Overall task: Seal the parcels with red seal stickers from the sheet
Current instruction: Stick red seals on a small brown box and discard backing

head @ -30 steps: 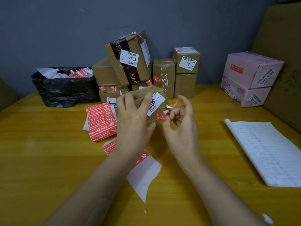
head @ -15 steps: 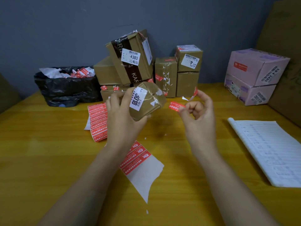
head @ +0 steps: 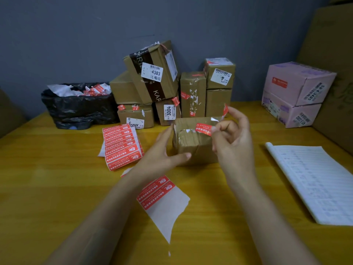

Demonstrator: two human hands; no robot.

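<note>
From my remote seat, the yellow wooden table [head: 57,207] fills the view, and nearest to me lies a torn backing sheet [head: 162,203] with a few red stickers left at its far end. Just beyond it the left hand [head: 164,155] braces the small parcel [head: 191,144], fingers straight and flat against its left side, thumb stretched along its near face. The parcel is brown, wrapped in glossy tape, and sits mid-table. The right hand [head: 233,142] pinches the right end of a red seal sticker [head: 204,129] whose left part lies over the parcel's top edge. A second red scrap [head: 225,109] clings to a raised fingertip. A full sticker sheet [head: 122,144] lies left, a lined notebook [head: 315,180] right. Farther back stand stacked brown boxes [head: 152,73], a black bag of scraps [head: 80,106] and pink cartons [head: 294,92], all against a grey wall [head: 76,35].
</note>
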